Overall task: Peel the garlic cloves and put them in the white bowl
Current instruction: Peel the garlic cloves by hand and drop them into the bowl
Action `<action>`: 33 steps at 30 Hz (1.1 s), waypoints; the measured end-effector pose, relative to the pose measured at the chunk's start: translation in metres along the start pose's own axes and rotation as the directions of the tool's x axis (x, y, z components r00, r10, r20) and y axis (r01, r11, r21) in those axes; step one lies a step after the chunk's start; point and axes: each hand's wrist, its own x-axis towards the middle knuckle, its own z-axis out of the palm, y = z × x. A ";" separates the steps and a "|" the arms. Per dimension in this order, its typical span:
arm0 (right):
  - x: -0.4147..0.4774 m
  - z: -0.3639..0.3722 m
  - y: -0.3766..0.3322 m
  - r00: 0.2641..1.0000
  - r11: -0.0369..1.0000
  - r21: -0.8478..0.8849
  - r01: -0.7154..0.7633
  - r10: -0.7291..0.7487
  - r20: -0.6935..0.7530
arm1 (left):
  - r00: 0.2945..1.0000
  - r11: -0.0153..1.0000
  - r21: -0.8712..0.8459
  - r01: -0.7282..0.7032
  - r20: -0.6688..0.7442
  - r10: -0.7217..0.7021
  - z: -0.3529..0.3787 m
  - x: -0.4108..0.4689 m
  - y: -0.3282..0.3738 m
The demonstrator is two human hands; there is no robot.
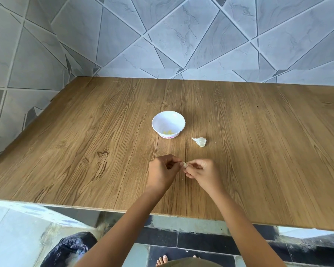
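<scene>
A small garlic clove [184, 164] is held just above the wooden tabletop [85, 143], toward the middle of its near edge, between both hands. It is pinched on one side by the curled fingers [173, 160] of the left hand [162, 172] and on the other by the curled fingers [193, 167] of the right hand [202, 171]. Both sets of fingers are clamped on the clove, and the two hands are brought together at it. How much skin is left on the clove cannot be told.

Farther in, about the middle of the tabletop, a white bowl [168, 120] with a scalloped rim is stood upright. A few pale yellow peeled cloves [168, 132] are seen at its bottom. A piece of garlic bulb [200, 141], with its papery skin on, is laid to the right of the bowl and slightly nearer the near edge, apart from it.

The far edge of the tabletop is set against a grey tiled wall [181, 35]. On the floor [12, 237] below the near edge, a dark plastic bag [70, 249] is seen at the left, and the toes of a bare foot [162, 260] beside it.
</scene>
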 end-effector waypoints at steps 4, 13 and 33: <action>0.000 0.005 0.004 0.997 0.996 -0.067 0.065 -0.068 -0.039 | 0.998 0.998 0.040 -0.044 -0.041 0.045 0.001 -0.002 0.000; 0.000 0.011 0.008 0.995 0.999 0.028 0.044 -0.042 -0.086 | 0.933 0.801 -0.480 0.359 0.176 -0.313 -0.009 0.000 0.006; -0.002 0.010 0.016 0.823 0.772 -0.343 0.535 -0.568 0.005 | 0.917 0.970 -0.097 0.223 0.357 -0.175 -0.034 0.021 0.002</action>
